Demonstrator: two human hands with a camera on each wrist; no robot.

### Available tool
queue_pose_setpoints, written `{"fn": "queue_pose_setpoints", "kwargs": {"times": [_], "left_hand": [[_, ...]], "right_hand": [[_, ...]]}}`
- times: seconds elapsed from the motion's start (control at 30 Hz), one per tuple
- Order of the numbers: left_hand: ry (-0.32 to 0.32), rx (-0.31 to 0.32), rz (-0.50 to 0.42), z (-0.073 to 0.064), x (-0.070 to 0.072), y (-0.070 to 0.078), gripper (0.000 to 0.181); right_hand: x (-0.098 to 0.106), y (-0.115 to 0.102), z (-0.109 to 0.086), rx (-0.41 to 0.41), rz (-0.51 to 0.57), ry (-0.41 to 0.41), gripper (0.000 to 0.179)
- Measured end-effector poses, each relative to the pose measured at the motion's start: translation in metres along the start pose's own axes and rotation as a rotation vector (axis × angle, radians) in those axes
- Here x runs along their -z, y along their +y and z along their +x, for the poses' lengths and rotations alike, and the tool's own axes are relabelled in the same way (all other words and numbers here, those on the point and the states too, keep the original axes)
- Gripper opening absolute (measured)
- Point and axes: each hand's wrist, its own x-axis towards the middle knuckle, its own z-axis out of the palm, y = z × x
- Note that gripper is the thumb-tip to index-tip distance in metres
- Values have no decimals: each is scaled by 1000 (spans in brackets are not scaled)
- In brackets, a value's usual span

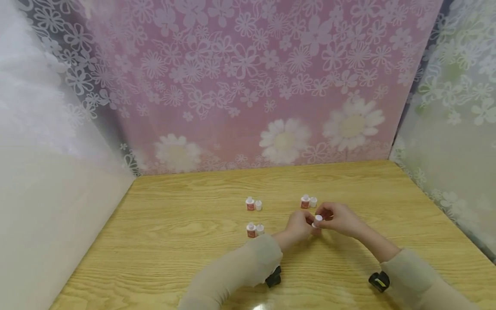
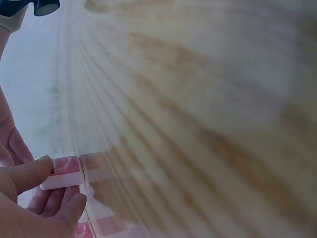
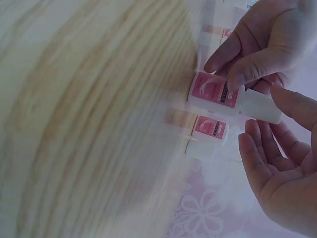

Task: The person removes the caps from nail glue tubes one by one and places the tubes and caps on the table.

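Note:
Near the middle right of the table, my left hand [image 1: 298,226] grips a small white bottle with a pinkish-red label [image 3: 208,91], thumb on its front. A white cap [image 1: 318,218] is at the bottle's neck. My right hand [image 1: 339,218] has its thumb and fingertips on either side of that cap in the right wrist view. In the left wrist view the held bottle [image 2: 67,171] touches or nearly touches the table. Just behind the hands stands a like bottle [image 1: 305,203] with a white cap [image 1: 313,202] beside it.
Left of the hands stand two more bottles, one farther back [image 1: 250,204] and one nearer [image 1: 251,230], each with a cap beside it. Wooden table [image 1: 174,258] lies under everything. A pink flowered curtain [image 1: 232,86] closes the back; pale sheets hang at both sides.

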Motion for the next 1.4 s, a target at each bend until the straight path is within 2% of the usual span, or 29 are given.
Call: {"fn": "queue_pose_setpoints", "kwargs": {"times": [0.13, 0.33, 0.6, 0.87, 1.17, 1.3, 1.4], "left_hand": [[11, 21, 24, 1, 1, 1, 9], [9, 40, 10, 2, 0, 1, 9], [22, 53, 21, 4, -2, -2, 10], [20, 83, -18, 5, -3, -3, 12], [49, 148, -78, 7, -5, -5, 15], [46, 161, -92, 7, -5, -4, 15], [44, 169, -100, 7, -4, -4, 14]], "right_hand": [[-3, 0, 1, -13, -9, 26, 18], [-5, 3, 2, -46, -41, 69, 17], [-6, 7, 4, -5, -38, 81, 15], [-4, 12, 3, 11, 62, 9, 10], [0, 18, 3, 17, 226, -89, 16], [0, 21, 3, 45, 257, -117, 19], [0, 22, 3, 42, 249, -107, 25]]}}
